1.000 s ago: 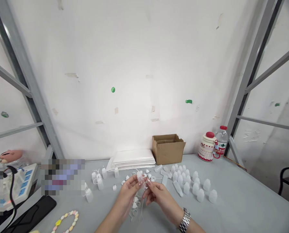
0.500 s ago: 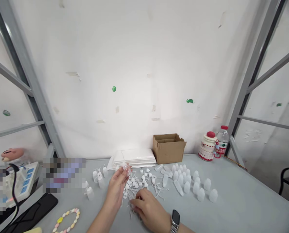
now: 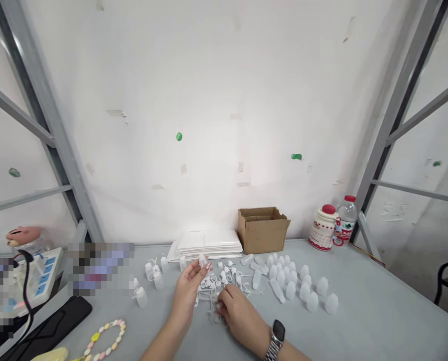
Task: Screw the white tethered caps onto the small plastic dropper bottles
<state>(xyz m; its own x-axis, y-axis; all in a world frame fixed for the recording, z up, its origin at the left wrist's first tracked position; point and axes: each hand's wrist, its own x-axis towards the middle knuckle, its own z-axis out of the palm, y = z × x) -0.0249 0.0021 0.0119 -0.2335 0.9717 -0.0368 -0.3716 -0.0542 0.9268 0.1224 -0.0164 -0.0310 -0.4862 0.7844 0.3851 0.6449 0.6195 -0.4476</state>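
Note:
A small translucent plastic bottle (image 3: 203, 260) with a thin strand rising from its top is pinched in the raised fingers of my left hand (image 3: 189, 286). My right hand (image 3: 242, 313) is low over the table, its fingers curled on blurred white strands (image 3: 214, 311) at the near edge of a pile. Small white caps with thin tails (image 3: 208, 284) make up that pile, between and beyond my hands. To the left stand several capped translucent bottles (image 3: 158, 279). On the right are many frosted, dome-shaped pieces (image 3: 290, 291) and a few flat translucent pieces (image 3: 277, 290).
Behind the pile lie stacked white packets (image 3: 208, 243) and an open cardboard box (image 3: 263, 235). A cream jar (image 3: 322, 228) and a water bottle (image 3: 346, 220) stand back right. Left are a black phone (image 3: 54, 328), a bead bracelet (image 3: 105, 338) and a power strip (image 3: 45, 281).
My left hand has moved slightly right with the bottle. My right hand has shifted right and a little up, and the white strands under its fingers have moved along with it.

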